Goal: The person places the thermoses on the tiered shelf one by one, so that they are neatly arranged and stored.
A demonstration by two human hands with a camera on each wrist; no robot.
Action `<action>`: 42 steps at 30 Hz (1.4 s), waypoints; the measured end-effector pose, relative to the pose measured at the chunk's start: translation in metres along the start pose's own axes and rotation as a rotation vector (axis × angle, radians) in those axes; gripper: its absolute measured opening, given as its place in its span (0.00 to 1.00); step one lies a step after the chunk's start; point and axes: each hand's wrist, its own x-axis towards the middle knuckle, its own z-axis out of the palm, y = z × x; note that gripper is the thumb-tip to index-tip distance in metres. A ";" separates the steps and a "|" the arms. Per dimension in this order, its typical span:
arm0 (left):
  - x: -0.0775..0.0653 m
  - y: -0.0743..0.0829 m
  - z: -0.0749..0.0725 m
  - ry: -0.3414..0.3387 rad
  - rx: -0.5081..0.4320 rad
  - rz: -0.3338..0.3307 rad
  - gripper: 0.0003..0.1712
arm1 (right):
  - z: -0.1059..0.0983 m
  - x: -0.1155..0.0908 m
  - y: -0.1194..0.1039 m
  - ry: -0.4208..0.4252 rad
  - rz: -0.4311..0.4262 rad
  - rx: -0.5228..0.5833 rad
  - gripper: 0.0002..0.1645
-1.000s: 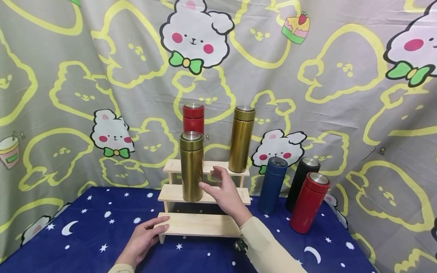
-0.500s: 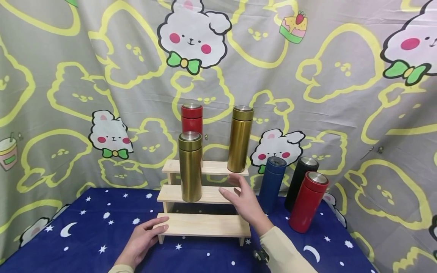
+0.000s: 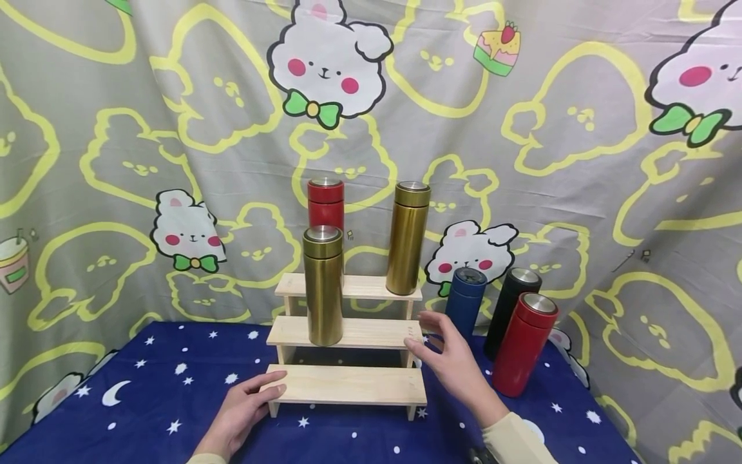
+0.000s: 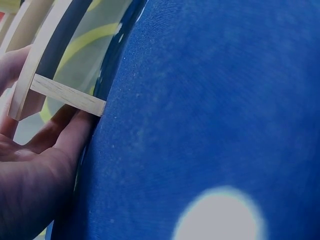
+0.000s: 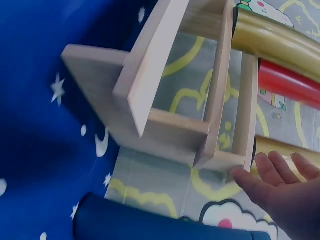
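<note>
Head view: my right hand [image 3: 454,362], fingers parted and empty, has moved right from the near gold metal cylindrical flask [image 3: 324,298], leaving it upright on the middle-left of the pale wooden three-tier stand [image 3: 350,385] my left hand [image 3: 236,410] grips.

Can't read a single word or number here, honestly. Tiny marks [image 3: 410,332] on the right end of the middle shelf [image 3: 365,332], fainter ones on the same end of the bottom shelf [image 3: 346,385], both too small to make out. Also something on the blue bottle's [image 3: 466,304] dark top [image 3: 471,276], too blurry to read.
</note>
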 end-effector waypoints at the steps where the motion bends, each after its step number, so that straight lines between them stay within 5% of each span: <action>1: -0.001 0.000 0.000 0.003 0.000 -0.002 0.23 | -0.002 -0.002 0.001 0.003 0.006 -0.001 0.37; 37: -0.001 0.006 0.000 0.000 0.045 -0.023 0.25 | -0.072 -0.060 0.045 0.150 0.198 -0.149 0.34; 42: -0.001 0.005 0.000 -0.002 0.047 -0.033 0.25 | -0.082 -0.069 0.052 0.153 0.289 -0.154 0.37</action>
